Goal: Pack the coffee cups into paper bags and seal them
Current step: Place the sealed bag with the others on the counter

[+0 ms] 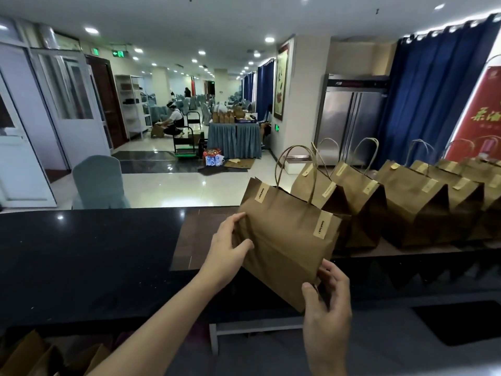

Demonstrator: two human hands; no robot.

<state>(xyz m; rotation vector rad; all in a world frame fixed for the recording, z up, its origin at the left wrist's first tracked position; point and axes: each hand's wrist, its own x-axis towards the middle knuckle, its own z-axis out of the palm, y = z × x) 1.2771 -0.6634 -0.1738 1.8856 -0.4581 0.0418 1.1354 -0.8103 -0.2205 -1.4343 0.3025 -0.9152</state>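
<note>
1. My left hand [226, 252] grips the left side of the paper bag [284, 240], and my right hand [326, 299] pinches its lower right corner.
2. I hold the bag tilted above the black counter [95, 253], beside the row of sealed bags [406, 202], probably to set it down there.

— Where is the one camera sitting?
— On the person's head, looking forward and slightly down, with a wide-angle bend at the edges.
— How near is it getting?
— Close: the left hand [226, 256] and right hand [326, 302] are gripping a paper bag [284, 234] mid-frame, the counter [89, 256] lying beneath and left of that grip, a long hall stretching beyond.
</note>
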